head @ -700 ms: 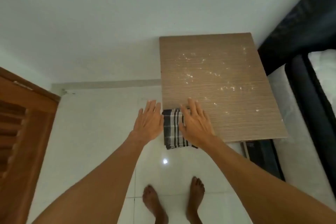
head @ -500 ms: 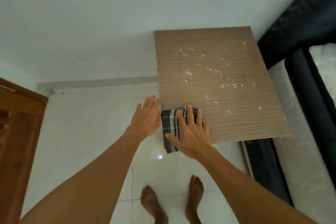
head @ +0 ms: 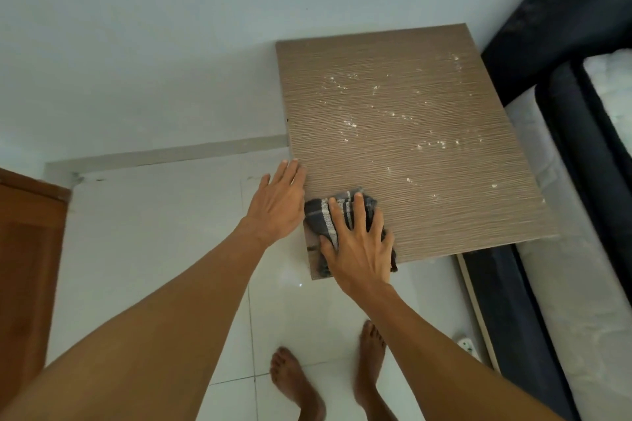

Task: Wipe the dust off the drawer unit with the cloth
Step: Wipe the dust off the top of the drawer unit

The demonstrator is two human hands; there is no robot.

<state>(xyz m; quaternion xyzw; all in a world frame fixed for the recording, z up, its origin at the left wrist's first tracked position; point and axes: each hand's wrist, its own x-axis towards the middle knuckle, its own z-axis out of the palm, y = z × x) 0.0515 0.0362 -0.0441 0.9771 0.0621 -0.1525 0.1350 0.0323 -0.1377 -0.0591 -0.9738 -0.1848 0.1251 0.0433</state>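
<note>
The drawer unit [head: 393,154] shows its brown wood-grain top, sprinkled with white dust specks across the middle and right. A dark grey checked cloth [head: 319,214] lies bunched on the near left corner of that top. My right hand [head: 359,243] presses flat on the cloth with fingers spread. Just left of the cloth, my left hand [head: 278,205] rests flat against the unit's left edge, fingers together, holding nothing.
A white wall stands behind the unit. A dark bed frame with a white mattress [head: 567,284] runs along the right. A brown wooden door [head: 24,267] is at the left. My bare feet [head: 297,383] stand on white floor tiles, near a white socket strip [head: 466,345].
The cloth has come up from the unit's left side onto its top corner, bunched under my right hand. My left hand has shifted slightly forward along the left edge.
</note>
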